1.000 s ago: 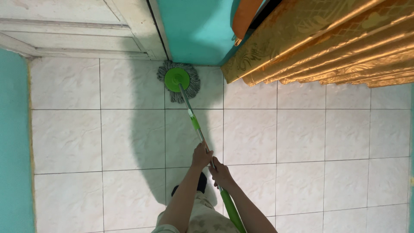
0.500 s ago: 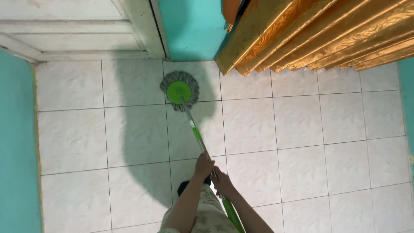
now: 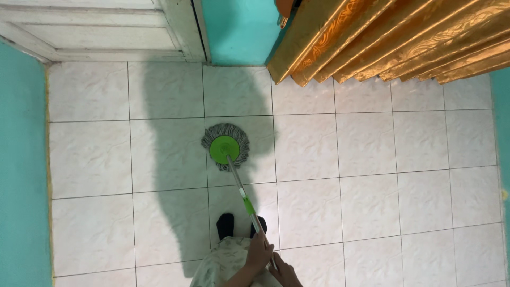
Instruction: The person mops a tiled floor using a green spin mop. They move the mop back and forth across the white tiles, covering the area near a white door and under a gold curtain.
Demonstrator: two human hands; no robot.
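Head view, looking straight down, gives us most of the scene but cuts off the lower end of the mop handle (image 3: pixel 245 201): below our hands the shaft runs out of the picture at the bottom edge. Our forearms are cropped there too. Our left hand (image 3: pixel 258 251) is wrapped around the metal shaft, fingers closed on it. Our right hand (image 3: pixel 285 273) sits just below and to the right, half out of view; it lies against the handle, though we cannot tell how firmly its fingers close. Our feet are mostly hidden under the patterned clothing (image 3: pixel 229 261); only two dark toes (image 3: pixel 225 225) show.

The mop's long axis runs diagonally, from our hands at lower right up to the mop head (image 3: pixel 225 146) at upper left. The head is a green disc ringed by grey strands, lying flat on the tiled floor (image 3: pixel 372 159), near the middle of the room and straddling a grout line.

Around the mop head the tiles lie open on every side. A turquoise wall (image 3: pixel 21 170) bounds the left edge, a white door (image 3: pixel 101 32) and a turquoise wall section close the top, and a golden curtain (image 3: pixel 393 37) hangs over the upper right. Our shadow darkens the tiles left of the mop head.
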